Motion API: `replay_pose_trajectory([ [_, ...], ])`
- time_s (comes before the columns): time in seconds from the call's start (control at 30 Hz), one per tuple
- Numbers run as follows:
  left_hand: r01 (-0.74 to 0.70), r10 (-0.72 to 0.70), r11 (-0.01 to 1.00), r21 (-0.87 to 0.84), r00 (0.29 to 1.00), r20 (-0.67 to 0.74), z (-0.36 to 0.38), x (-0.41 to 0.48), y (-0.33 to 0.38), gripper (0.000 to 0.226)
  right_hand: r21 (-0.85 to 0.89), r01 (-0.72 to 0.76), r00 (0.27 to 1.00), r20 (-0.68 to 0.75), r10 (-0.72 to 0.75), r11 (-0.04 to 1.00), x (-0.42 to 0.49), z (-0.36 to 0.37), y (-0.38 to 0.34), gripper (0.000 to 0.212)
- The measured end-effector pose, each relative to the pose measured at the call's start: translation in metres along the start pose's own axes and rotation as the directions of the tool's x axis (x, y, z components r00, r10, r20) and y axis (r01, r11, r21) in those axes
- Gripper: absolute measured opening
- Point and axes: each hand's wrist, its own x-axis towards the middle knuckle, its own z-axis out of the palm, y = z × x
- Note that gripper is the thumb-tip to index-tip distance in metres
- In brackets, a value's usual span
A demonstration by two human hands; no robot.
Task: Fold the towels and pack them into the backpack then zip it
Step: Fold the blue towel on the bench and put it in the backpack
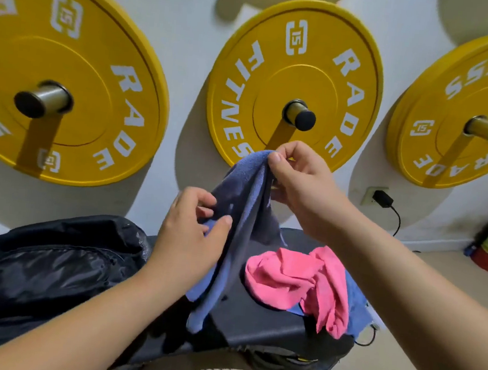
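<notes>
I am holding the blue towel up off the worktop so that it is hanging free and I can find its edges for a fold. My right hand is pinching the top corner high up, and my left hand, apart from it and lower, is pinching an edge between thumb and fingers; the tail is trailing onto the worktop. The pink towel is lying crumpled to the right, waiting on another blue cloth. The black backpack is slumping at the left end, within reach for packing. Behind, the yellow weight plates on wall pegs are showing "RADE FITNESS" and a boxed "15".
</notes>
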Motion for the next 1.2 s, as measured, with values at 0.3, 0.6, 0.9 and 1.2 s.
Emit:
replay_pose_trajectory([
  [0.3, 0.169, -0.076, 0.969, -0.181, 0.898, 0.434, -0.038, -0.043, -0.011, 0.047, -0.081, -0.173, 0.963, 0.195, 0.186, 0.981, -0.069, 0.027, -0.011, 0.012],
  [0.6, 0.491, -0.186, 0.854, -0.172, 0.596, 0.781, -0.047, -0.043, -0.039, 0.017, -0.375, -0.203, 0.919, 0.247, 0.309, 0.905, -0.096, 0.002, 0.038, 0.013],
  [0.9, 0.333, -0.194, 0.942, -0.031, 0.618, 0.762, -0.031, -0.038, -0.057, 0.030, -0.494, -0.148, 0.831, 0.408, 0.379, 0.857, -0.079, 0.012, 0.067, 0.028],
  [1.2, 0.295, -0.120, 0.954, -0.053, 0.538, 0.834, -0.039, -0.021, -0.076, 0.023, -0.352, -0.150, 0.874, 0.389, 0.290, 0.924, -0.073, 0.018, 0.082, 0.017],
])
